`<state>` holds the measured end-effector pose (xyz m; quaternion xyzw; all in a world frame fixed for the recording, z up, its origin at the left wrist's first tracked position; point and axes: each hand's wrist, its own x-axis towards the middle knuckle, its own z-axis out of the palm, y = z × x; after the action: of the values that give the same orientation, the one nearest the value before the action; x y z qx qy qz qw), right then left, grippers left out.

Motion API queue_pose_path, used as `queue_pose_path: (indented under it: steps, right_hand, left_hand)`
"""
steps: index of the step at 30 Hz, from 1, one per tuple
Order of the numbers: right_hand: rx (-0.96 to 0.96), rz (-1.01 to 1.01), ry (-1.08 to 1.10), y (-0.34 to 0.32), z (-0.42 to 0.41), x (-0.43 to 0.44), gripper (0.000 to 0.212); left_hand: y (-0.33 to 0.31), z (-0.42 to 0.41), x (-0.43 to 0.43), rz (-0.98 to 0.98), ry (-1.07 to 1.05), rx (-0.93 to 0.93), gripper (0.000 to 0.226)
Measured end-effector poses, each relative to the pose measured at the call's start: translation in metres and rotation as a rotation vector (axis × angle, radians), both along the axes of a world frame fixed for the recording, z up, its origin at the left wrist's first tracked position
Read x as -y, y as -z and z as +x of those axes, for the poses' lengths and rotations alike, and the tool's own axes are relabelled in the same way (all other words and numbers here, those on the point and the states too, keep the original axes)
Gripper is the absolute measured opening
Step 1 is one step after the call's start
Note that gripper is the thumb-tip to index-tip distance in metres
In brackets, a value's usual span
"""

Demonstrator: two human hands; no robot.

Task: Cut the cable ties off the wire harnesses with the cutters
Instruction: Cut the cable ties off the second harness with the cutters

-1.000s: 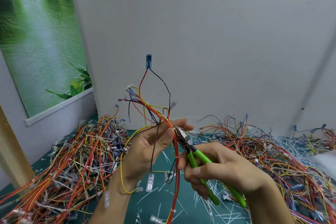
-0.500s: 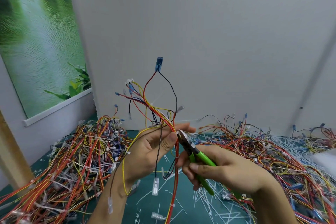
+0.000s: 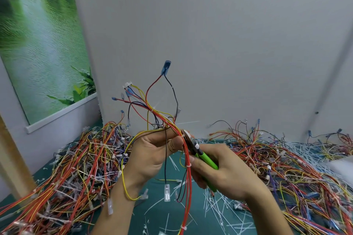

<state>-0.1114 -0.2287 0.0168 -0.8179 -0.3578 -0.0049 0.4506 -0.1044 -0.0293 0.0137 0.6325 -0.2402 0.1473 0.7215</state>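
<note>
The harness (image 3: 172, 127) was pinched in the left grip (image 3: 152, 152); the cutters (image 3: 207, 159) were clasped in the right grip (image 3: 223, 175), tips at a tie (image 3: 183, 136) beside the left; cut ties (image 3: 215, 210) were strewn below; a heap (image 3: 76, 158) was judged undone.

Left hand (image 3: 152, 150) pinches the wire harness (image 3: 168, 120) upright, with the blue terminal (image 3: 166, 66) on top. Right hand (image 3: 225, 173) grips the green-handled cutters (image 3: 198, 150), nose at a white cable tie (image 3: 183, 135) on the red/orange bundle, just beside the left thumb. Can't tell whether the blades are closed. Harness piles left (image 3: 76, 168) and right (image 3: 277, 158). Cut ties (image 3: 219, 208) litter the green mat (image 3: 162, 206).
</note>
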Motion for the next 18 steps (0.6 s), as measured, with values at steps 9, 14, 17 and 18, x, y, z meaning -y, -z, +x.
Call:
queue_pose_path:
  steps: [9, 14, 17, 18]
  right_hand:
    - [-0.089, 0.073, -0.044, 0.003, 0.000, -0.004, 0.015]
    - [-0.020, 0.041, 0.001, 0.007, 0.003, -0.007, 0.019]
    - [0.013, 0.056, 0.041, 0.008, 0.002, -0.010, 0.026]
    - [0.026, 0.057, 0.057, 0.007, 0.002, -0.011, 0.028]
  left_hand:
    - [0.002, 0.008, -0.004, -0.058, -0.073, -0.048, 0.025]
    - [0.005, 0.011, -0.008, -0.055, -0.038, -0.068, 0.054]
    - [0.003, 0.009, -0.007, -0.059, -0.003, -0.076, 0.054]
    - [0.003, 0.009, -0.007, -0.063, 0.001, -0.082, 0.054]
